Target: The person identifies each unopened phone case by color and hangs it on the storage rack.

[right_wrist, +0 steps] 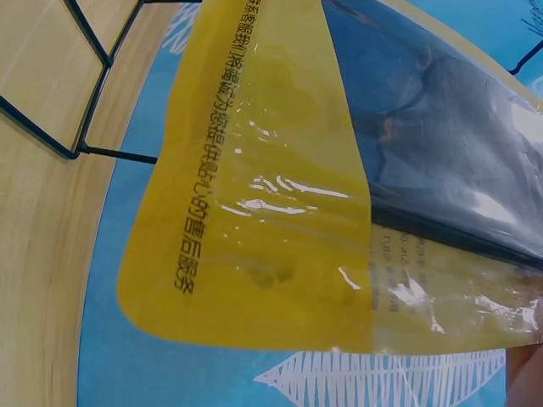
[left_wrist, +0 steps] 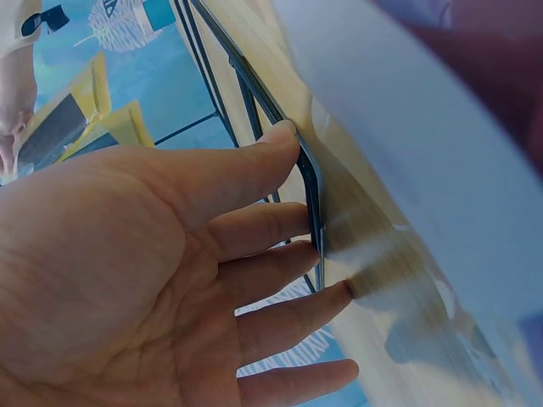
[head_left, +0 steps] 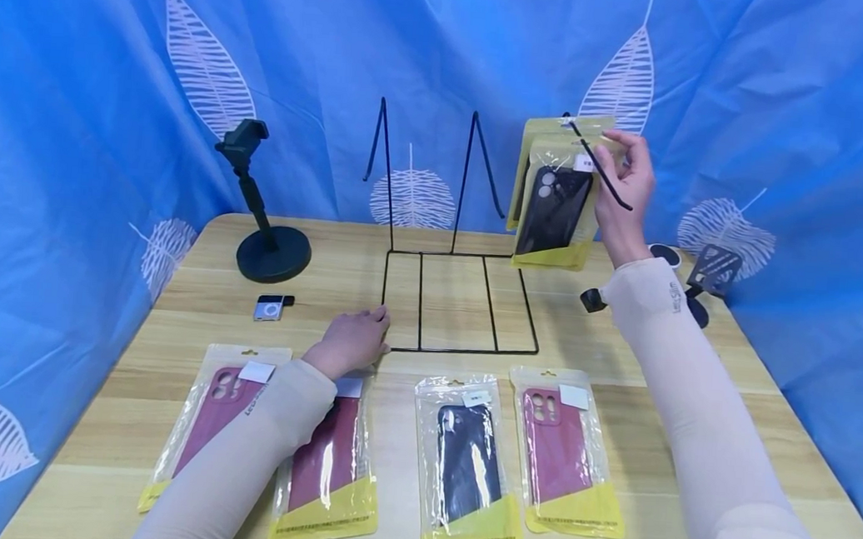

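At the rack's right prong, my right hand (head_left: 628,187) pinches the upper edge of a bagged black phone case (head_left: 553,211), thumb in front and fingers at the back. The prong crosses in front of the bag's top, and another yellow-edged bag (head_left: 516,194) hangs behind it. In the right wrist view, the bag's yellow lower corner (right_wrist: 246,254) fills much of the picture. My left hand (head_left: 351,341) rests at the front left corner of the black wire rack (head_left: 463,352). Its thumb and fairly straight fingers touch the base wire (left_wrist: 310,182) in the left wrist view.
In front of the rack lie bagged pink cases (head_left: 558,445) and a bagged black case (head_left: 469,464); my left forearm covers part of the left ones. A black phone stand (head_left: 273,252) and a small silver device (head_left: 268,309) stand left. Small dark items (head_left: 713,272) sit right.
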`<state>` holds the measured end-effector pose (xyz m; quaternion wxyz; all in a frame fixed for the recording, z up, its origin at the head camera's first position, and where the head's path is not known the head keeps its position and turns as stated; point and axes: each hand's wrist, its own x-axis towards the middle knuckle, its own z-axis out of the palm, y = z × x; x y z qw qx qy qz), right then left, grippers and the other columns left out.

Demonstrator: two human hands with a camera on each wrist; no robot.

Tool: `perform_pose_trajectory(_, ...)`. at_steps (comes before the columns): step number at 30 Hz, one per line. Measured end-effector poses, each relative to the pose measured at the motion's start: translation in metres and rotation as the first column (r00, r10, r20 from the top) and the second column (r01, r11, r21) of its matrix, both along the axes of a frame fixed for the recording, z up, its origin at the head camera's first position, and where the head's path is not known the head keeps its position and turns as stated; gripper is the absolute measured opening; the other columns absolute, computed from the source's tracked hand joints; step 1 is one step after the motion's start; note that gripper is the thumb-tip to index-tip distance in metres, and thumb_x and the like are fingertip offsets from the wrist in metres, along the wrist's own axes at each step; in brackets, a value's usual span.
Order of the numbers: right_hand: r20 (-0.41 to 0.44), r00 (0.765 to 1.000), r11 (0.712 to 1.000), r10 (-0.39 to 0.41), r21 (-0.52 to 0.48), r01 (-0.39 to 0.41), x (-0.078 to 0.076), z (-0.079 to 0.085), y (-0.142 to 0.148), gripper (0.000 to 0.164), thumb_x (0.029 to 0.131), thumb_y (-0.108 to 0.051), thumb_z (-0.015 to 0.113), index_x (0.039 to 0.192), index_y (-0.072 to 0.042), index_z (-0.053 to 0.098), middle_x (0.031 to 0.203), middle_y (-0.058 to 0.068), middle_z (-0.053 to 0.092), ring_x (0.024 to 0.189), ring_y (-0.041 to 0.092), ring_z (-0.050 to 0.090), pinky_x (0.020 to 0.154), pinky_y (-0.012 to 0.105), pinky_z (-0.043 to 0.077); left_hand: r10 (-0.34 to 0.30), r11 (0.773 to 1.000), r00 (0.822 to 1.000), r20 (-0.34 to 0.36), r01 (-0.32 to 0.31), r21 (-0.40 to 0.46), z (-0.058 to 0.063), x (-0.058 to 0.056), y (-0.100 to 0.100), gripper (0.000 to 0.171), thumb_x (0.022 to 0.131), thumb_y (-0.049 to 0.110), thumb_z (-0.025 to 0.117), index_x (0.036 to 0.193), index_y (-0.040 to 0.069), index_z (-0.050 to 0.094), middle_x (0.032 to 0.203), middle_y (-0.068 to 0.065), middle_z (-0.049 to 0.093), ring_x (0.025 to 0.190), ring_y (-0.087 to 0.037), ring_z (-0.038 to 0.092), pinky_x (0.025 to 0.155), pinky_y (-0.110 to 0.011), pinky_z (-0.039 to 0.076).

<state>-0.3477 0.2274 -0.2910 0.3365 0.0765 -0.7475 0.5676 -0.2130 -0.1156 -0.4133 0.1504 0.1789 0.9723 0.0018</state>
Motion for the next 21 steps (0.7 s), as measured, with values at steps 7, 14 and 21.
perform_pose_trajectory(7, 0.049, 0.999, 1.000, -0.021, 0.014, 0.020, -0.026, -0.007, 0.009, 0.026, 0.099, -0.028, 0.061, 0.124, -0.025, 0.064, 0.109, -0.015, 0.058, 0.048, 0.009, 0.028, 0.050, 0.022, 0.028, -0.005, 1.000, 1.000, -0.008, 0.005, 0.006, 0.001, 0.000, 0.000, 0.057, 0.101, 0.032, 0.056, 0.148, 0.002, 0.044, 0.159, -0.014, 0.035, 0.142, -0.037, 0.042, 0.108, -0.053, 0.043)
perform_pose_trajectory(14, 0.047, 0.998, 0.999, -0.031, 0.019, 0.030, -0.035, -0.006, 0.011, 0.028, 0.098, -0.029, 0.063, 0.125, -0.025, 0.065, 0.112, -0.014, 0.058, 0.044, 0.007, 0.030, 0.049, 0.021, 0.030, -0.011, 1.000, 1.000, -0.009, 0.011, 0.005, 0.002, 0.001, 0.000, 0.057, 0.101, 0.033, 0.056, 0.148, 0.002, 0.044, 0.159, -0.014, 0.035, 0.141, -0.036, 0.042, 0.108, -0.052, 0.044)
perform_pose_trajectory(21, 0.054, 0.999, 1.000, -0.005, -0.020, 0.006, -0.041, -0.004, 0.010, 0.025, 0.097, -0.026, 0.065, 0.121, -0.025, 0.066, 0.107, -0.011, 0.059, 0.044, 0.004, 0.036, 0.048, 0.019, 0.031, -0.009, 1.000, 1.000, -0.009, 0.009, 0.005, 0.002, 0.001, -0.001, 0.057, 0.101, 0.033, 0.056, 0.148, 0.002, 0.044, 0.159, -0.014, 0.036, 0.141, -0.036, 0.043, 0.108, -0.051, 0.044)
